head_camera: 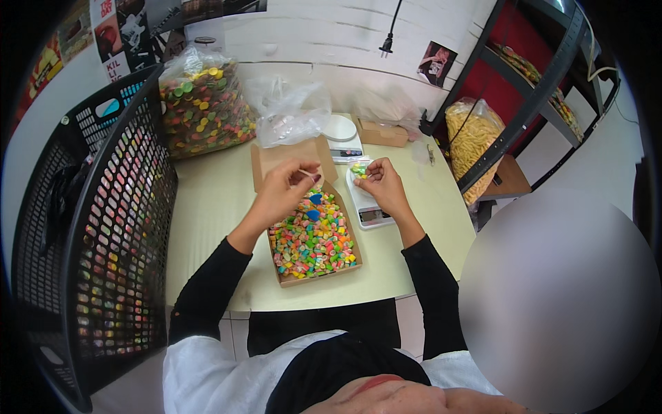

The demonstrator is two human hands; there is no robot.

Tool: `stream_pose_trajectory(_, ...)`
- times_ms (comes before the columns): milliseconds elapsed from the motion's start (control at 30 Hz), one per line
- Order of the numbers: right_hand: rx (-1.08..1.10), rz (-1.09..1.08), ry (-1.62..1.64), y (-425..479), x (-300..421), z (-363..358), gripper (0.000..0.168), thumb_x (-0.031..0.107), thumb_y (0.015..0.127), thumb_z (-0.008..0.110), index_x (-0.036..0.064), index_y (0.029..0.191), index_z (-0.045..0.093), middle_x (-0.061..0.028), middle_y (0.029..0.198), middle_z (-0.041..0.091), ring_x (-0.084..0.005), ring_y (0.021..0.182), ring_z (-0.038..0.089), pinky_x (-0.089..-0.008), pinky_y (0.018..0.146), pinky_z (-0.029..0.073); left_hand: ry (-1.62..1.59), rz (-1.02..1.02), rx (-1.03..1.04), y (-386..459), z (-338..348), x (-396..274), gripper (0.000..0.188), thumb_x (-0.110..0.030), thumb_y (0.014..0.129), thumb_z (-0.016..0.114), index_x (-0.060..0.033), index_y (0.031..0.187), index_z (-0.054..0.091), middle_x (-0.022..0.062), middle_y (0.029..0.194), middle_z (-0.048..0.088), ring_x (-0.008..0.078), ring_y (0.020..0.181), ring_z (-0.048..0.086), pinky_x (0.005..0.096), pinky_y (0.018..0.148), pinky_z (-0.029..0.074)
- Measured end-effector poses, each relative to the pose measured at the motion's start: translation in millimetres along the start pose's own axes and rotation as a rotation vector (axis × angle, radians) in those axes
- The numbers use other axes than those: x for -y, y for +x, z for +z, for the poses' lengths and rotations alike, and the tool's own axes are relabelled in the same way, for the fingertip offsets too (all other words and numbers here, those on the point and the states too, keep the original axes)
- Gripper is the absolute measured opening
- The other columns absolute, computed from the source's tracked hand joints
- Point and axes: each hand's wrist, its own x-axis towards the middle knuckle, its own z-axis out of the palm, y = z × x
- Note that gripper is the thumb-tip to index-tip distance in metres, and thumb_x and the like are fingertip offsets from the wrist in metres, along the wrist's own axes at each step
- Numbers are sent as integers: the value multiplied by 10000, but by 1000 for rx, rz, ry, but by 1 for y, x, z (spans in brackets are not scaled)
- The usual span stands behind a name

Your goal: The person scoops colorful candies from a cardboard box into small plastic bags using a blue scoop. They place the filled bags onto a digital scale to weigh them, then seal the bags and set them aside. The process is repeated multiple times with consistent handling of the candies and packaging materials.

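My left hand (282,190) is above the upper left part of an open cardboard box (280,280) filled with small colourful cut candies (315,243). Its thumb and fingers are pinched on a thin pale item (307,174), too small to name. Two blue heart-shaped pieces (313,215) lie over the candies just below this hand. My right hand (381,185) grips a small clear plastic bag (358,169) with a few green and yellow candies inside. Bag and hand are over a white digital scale (359,207), whose display faces me; I cannot tell if the bag touches it.
On the left stands a tall black perforated crate (119,233) with wrapped sweets. Behind the box are a big bag of gummies (207,111), clear plastic bags (289,111), a second scale (340,129) and a small carton (382,133). A metal shelf (538,98) rises at right.
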Motion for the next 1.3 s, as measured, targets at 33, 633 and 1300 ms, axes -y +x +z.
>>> stream_pose_trajectory(33, 46, -42, 136, -2, 5, 6, 461, 139, 746, 830, 28, 1045, 496, -62, 934, 612, -146, 819, 578, -283, 752, 491, -26, -60, 12, -3, 2, 5, 295, -102, 922, 645, -6, 1199, 620, 88, 1062, 664, 140, 910, 653, 279, 796, 533)
stream_pose_trajectory(633, 411, -119, 285, 1, 72, 73, 253, 214, 932, 662, 4, 1063, 607, -36, 921, 640, -94, 842, 587, -261, 752, 489, -350, -241, -44, -19, -32, 27, 264, -123, 956, 608, 22, 1175, 637, 64, 995, 683, 112, 813, 635, 265, 719, 545)
stream_pose_trajectory(1300, 290, -194, 207, -13, 63, 70, 188, 190, 971, 583, 10, 1026, 571, -68, 911, 634, -170, 823, 616, -317, 768, 500, -351, -188, -168, -23, -19, 26, 111, -41, 932, 621, 48, 990, 655, 87, 917, 701, 109, 762, 657, 251, 672, 559)
